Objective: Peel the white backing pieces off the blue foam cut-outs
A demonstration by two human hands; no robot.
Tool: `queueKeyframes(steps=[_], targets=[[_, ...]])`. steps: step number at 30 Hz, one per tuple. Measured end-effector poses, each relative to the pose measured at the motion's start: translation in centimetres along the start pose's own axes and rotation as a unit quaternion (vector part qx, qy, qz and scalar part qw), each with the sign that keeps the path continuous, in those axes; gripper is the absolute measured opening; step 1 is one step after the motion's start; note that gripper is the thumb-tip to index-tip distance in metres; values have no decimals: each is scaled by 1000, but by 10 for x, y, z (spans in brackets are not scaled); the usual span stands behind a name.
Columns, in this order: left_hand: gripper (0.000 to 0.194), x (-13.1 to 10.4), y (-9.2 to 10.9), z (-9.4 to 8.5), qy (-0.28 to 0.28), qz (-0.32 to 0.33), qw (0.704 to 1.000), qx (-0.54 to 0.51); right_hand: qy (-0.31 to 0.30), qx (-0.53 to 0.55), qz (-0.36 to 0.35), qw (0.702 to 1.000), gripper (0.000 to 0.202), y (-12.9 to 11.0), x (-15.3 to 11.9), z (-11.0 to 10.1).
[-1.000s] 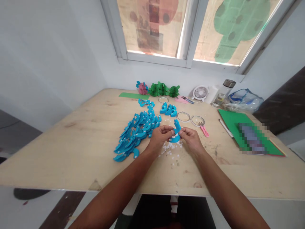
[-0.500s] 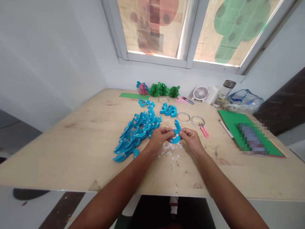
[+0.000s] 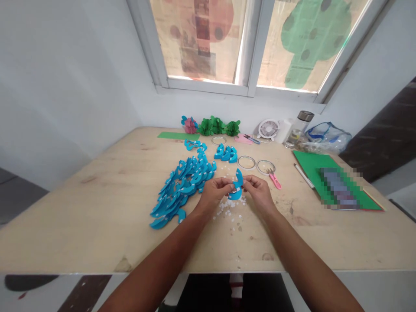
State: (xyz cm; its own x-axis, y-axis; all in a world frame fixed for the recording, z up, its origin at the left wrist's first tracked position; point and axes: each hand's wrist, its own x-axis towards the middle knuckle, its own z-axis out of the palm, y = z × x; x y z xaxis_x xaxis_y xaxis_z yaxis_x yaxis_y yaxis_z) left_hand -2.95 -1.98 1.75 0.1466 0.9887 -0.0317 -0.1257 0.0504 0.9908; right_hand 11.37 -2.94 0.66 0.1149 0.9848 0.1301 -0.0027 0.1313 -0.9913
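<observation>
Between my two hands, above the table, is a curved blue paper piece [image 3: 238, 184] with small white patches on it. My left hand [image 3: 218, 190] pinches its left side. At its right edge my right hand [image 3: 256, 187] has its fingers closed, but what the fingertips hold is too small to make out. Small white scraps [image 3: 230, 208] lie on the wood below. Left of my left hand spreads a large pile of similar blue pieces [image 3: 185, 182], and a smaller group of blue pieces [image 3: 225, 153] stands behind my hands.
Two tape rings [image 3: 246, 162] and pink-handled snips [image 3: 274, 178] lie beyond my right hand. Green paper flowers [image 3: 218, 125], a white fan [image 3: 268, 129] and a glass bottle [image 3: 297, 130] line the wall. Green sheets [image 3: 308, 173] and a white pen [image 3: 304, 176] are at the right.
The camera view has shifted slightly, so the table contents appear a little lower and to the left. Both hands remain at the blue piece.
</observation>
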Motion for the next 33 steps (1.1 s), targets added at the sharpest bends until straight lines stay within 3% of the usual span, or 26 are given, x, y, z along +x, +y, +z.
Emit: queueKeyframes(steps=[8,25,30,33], targets=[[10,-1,1,1,16,5,1000,5,5,-17,-14,1000,27,0,-1,-2],[9,-1,-4,2,8,45,998,36,1,14,-13,1000,18,4,0,0],[23,-1,-7,4,1,52,999,6,-3,10,-8,1000,20,4,-1,0],[29,-2,-6,4,3,93,995,47,-1,16,-5,1000,18,3,-1,1]])
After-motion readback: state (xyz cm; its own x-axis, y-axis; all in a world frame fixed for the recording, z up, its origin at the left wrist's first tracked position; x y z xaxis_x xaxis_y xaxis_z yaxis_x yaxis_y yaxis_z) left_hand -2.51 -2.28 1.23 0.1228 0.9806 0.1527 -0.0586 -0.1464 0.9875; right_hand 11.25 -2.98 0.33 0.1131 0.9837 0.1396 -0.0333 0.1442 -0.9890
